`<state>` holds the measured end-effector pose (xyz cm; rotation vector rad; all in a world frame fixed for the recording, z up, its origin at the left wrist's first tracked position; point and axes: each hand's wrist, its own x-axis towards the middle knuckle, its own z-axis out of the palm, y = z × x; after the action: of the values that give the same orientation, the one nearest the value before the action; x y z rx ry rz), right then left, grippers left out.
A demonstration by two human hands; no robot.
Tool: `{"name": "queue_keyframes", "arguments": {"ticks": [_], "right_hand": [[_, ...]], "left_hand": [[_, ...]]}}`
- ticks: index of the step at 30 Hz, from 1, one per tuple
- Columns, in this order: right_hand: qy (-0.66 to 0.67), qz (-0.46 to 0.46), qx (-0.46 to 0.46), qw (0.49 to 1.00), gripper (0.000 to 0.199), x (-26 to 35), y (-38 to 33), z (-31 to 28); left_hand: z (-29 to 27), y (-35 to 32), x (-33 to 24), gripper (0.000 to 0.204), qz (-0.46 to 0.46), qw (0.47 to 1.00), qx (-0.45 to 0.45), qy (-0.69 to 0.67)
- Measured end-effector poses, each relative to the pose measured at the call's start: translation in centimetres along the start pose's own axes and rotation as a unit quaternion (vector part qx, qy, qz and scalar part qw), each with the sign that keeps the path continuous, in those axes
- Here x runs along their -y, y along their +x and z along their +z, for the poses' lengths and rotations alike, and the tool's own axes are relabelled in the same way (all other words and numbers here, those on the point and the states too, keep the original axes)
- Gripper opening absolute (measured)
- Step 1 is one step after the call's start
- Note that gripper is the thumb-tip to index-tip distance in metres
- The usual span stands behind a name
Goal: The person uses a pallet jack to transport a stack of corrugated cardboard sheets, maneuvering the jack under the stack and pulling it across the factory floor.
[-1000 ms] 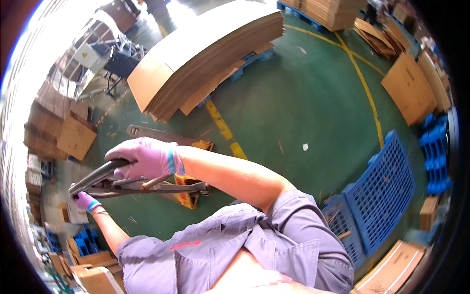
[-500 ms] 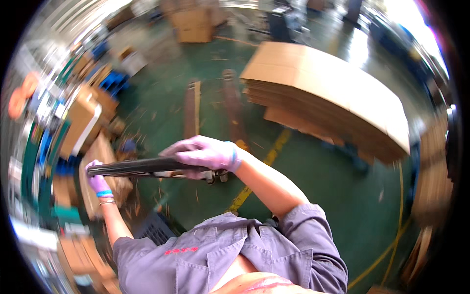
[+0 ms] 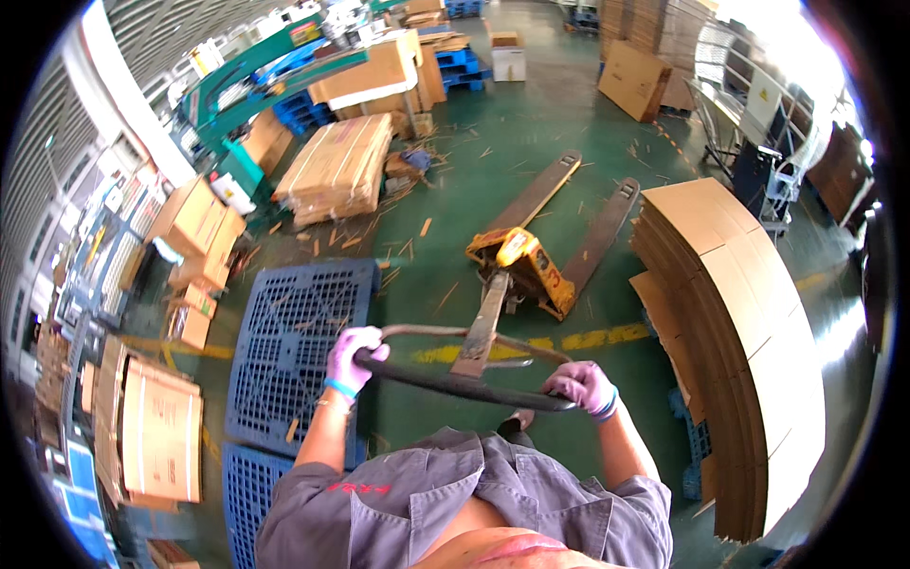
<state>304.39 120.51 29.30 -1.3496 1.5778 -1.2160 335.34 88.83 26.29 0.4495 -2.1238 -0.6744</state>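
Note:
A yellow pallet jack [image 3: 519, 251] stands in front of me, its two long forks [image 3: 599, 237] pointing away and carrying nothing. Its handle [image 3: 455, 387] has a black grip bar that runs across just ahead of my body. My left hand [image 3: 354, 360], in a thin purple glove, is closed round the left end of the bar. Round the right end, my right hand [image 3: 581, 387] is wrapped in a matching glove. The metal shaft [image 3: 482, 327] slopes from the bar down to the yellow body.
Blue plastic pallets [image 3: 301, 351] lie on the floor at my left. A tall stack of flat cardboard [image 3: 735, 284] rises close on the right. Strapped cardboard [image 3: 339, 166] sits farther left, near a green machine [image 3: 218, 104]. Wood scraps litter the green floor; cartons [image 3: 161, 427] stand at lower left.
My view has swung left. The handle now lies crosswise before me instead of pointing left. My right hand has moved onto the bar's right end; the left still holds the other end.

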Motion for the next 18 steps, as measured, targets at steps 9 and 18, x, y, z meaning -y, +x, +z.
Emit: {"name": "queue_keyframes", "arguments": {"ticks": [9, 18], "right_hand": [[0.035, 0.132, -0.123, 0.983, 0.033, -1.7, -12.3, 10.9], [-0.001, 0.106, -0.100, 0.989, 0.018, 1.7, -26.2, 16.7]], "left_hand": [[-2.2, -16.1, -2.8, 0.020, -0.484, 0.748, -0.071, -0.448], [-7.6, -28.8, -13.5, 0.019, -0.462, 0.765, -0.095, -0.438]]}}
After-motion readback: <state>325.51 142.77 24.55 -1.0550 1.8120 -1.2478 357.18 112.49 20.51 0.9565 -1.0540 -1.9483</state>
